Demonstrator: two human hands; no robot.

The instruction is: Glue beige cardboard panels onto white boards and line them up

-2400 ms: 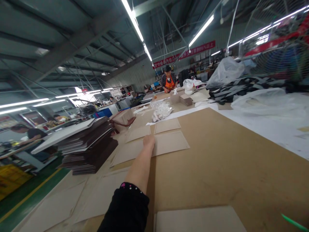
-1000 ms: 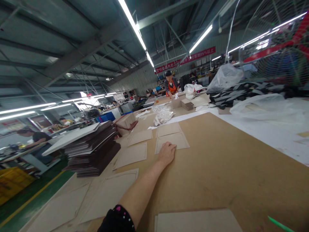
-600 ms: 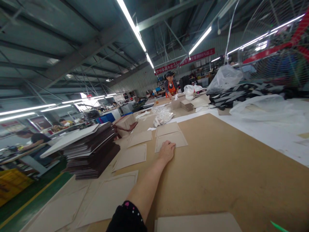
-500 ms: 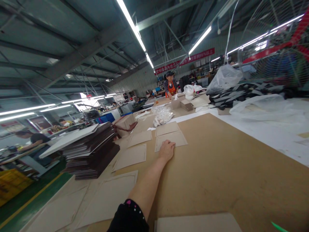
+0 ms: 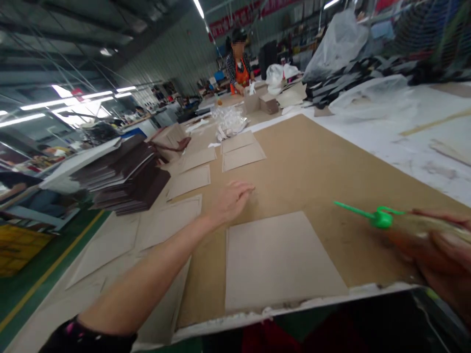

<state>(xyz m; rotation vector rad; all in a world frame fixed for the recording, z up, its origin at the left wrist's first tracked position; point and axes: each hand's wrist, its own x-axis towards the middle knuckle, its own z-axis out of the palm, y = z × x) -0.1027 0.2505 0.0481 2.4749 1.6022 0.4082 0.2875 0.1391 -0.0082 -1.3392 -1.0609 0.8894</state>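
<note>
My left hand (image 5: 230, 202) hovers over or lies on the brown board (image 5: 305, 166), slightly blurred, its fingers stretched out with nothing in them. Just in front of me, near the table edge, lies a beige cardboard panel (image 5: 279, 260). Beyond the hand are two smaller beige panels (image 5: 243, 156) set edge to edge. At the right side my right hand (image 5: 441, 250) is wrapped round a squeeze bottle (image 5: 415, 226) with a thin green nozzle pointing left. Part of that hand and the bottle's far end are cut off by the frame.
More beige panels (image 5: 171, 220) lie in rows on the left. Behind them rises a stack of dark brown sheets (image 5: 125, 171). Crumpled clear plastic (image 5: 230, 122) and dark scraps (image 5: 349, 81) lie farther back. A co-worker in an orange apron (image 5: 241, 73) stands at the far end.
My left hand has left the far small panels and drawn back toward me. My view has tilted down, bringing the near panel, my right hand and the bottle into sight.
</note>
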